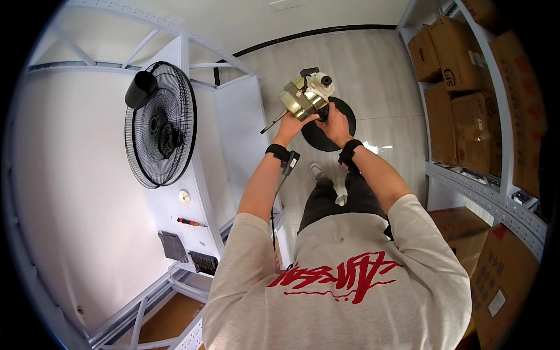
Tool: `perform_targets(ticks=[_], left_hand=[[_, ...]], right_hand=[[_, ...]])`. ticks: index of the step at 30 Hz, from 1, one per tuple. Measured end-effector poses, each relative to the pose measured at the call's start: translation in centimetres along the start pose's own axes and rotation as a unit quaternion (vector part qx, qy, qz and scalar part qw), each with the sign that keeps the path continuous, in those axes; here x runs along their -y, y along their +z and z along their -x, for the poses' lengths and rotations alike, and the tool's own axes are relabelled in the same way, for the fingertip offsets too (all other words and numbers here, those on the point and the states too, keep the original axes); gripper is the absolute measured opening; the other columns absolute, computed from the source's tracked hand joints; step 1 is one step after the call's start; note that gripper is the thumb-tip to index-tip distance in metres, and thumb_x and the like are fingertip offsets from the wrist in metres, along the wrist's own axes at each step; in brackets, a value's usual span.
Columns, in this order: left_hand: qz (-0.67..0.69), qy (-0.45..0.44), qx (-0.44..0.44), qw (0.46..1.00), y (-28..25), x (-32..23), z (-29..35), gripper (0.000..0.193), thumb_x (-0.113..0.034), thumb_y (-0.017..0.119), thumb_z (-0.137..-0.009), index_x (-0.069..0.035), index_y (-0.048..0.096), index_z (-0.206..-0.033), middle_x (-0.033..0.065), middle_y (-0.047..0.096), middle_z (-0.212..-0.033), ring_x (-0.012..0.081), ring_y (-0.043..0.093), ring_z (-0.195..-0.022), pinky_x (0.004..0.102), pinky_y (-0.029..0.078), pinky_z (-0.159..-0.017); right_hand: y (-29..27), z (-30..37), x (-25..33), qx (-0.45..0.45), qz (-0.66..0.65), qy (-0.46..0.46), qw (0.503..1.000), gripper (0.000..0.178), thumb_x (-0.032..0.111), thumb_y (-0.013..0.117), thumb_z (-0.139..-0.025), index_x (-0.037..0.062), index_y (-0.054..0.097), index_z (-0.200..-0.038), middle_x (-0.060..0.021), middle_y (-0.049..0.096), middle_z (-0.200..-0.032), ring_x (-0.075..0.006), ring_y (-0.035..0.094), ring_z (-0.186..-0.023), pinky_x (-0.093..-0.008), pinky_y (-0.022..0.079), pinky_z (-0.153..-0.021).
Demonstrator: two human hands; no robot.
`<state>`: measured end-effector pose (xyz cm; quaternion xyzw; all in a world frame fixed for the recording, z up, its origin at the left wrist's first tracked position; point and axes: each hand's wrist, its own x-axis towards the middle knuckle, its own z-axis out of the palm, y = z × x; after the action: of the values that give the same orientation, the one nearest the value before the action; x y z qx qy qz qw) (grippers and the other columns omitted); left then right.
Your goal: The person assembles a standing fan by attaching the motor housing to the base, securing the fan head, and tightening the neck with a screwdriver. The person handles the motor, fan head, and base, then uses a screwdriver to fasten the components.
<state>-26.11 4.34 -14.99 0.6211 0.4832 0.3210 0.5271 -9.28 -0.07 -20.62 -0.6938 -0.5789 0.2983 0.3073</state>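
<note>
I hold a fan motor assembly (304, 96), brass-coloured with a white housing and a thin shaft sticking out to the left, above a round black fan base (344, 125) on the floor. My left hand (293, 123) grips it from below on the left. My right hand (335, 121) grips the black neck just under the motor. Both wrists carry black bands.
A white workbench (105, 192) on my left carries a black fan grille (160, 125) with a black cap, a red-handled screwdriver (189, 222), a small round part (184, 196) and two dark parts. Metal shelving (496, 198) with cardboard boxes (461, 64) stands on my right.
</note>
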Motion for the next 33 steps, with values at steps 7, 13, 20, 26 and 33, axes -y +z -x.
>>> perform_targets(ticks=[7, 13, 20, 26, 33], left_hand=[[-0.021, -0.019, -0.063, 0.998, 4.5, -2.2, -2.0, 0.046, -0.018, 0.089, -0.077, 0.002, 0.068, -0.112, 0.0064, 0.073, -0.107, 0.0142, 0.067, -0.095, 0.0332, 0.054, -0.084], [-0.161, 0.085, -0.070, 0.981, 10.0, -3.0, -1.4, 0.047, -0.030, 0.085, -0.078, -0.002, 0.069, -0.113, 0.0148, 0.074, -0.100, 0.0320, 0.070, -0.094, 0.0405, 0.054, -0.082], [-0.144, 0.164, 0.041, 0.975, 11.8, -2.4, -2.7, 0.066, -0.030, 0.084, -0.076, -0.008, 0.057, -0.133, 0.0195, 0.057, -0.134, 0.0400, 0.054, -0.124, 0.0439, 0.047, -0.104], [0.096, 0.030, 0.088, 0.991, 10.1, 2.2, -2.4, 0.064, -0.038, 0.084, -0.074, -0.010, 0.061, -0.127, 0.0156, 0.064, -0.125, 0.0370, 0.060, -0.115, 0.0444, 0.050, -0.098], [-0.094, 0.088, -0.020, 0.991, 9.2, 1.5, -0.2, 0.062, -0.036, 0.086, -0.072, -0.010, 0.062, -0.124, 0.0141, 0.066, -0.121, 0.0357, 0.061, -0.111, 0.0442, 0.051, -0.095]], right_hand=[[-5.0, -3.5, -2.5, 0.052, -0.002, -0.053, 0.997, 0.055, 0.023, 0.084, -0.069, 0.0043, 0.053, -0.111, -0.0223, 0.070, -0.092, -0.0448, 0.066, -0.089, -0.0509, 0.054, -0.077], [-10.7, -5.3, -6.7, 0.129, 0.001, -0.091, 0.987, 0.062, 0.017, 0.082, -0.066, 0.0059, 0.055, -0.120, -0.0208, 0.071, -0.101, -0.0435, 0.065, -0.098, -0.0462, 0.053, -0.083], [-12.9, -5.2, -11.4, 0.143, -0.032, -0.172, 0.974, 0.058, 0.017, 0.083, -0.067, 0.0082, 0.062, -0.120, -0.0185, 0.072, -0.105, -0.0400, 0.068, -0.098, -0.0428, 0.054, -0.087], [-11.9, -4.6, -7.2, 0.196, -0.042, -0.109, 0.974, 0.066, 0.008, 0.079, -0.065, 0.0099, 0.057, -0.127, -0.0184, 0.070, -0.111, -0.0411, 0.065, -0.103, -0.0434, 0.053, -0.089], [-8.7, -5.7, -5.8, 0.205, -0.076, -0.166, 0.962, 0.060, 0.007, 0.077, -0.068, 0.0095, 0.058, -0.125, -0.0191, 0.069, -0.109, -0.0426, 0.064, -0.101, -0.0438, 0.052, -0.088]])
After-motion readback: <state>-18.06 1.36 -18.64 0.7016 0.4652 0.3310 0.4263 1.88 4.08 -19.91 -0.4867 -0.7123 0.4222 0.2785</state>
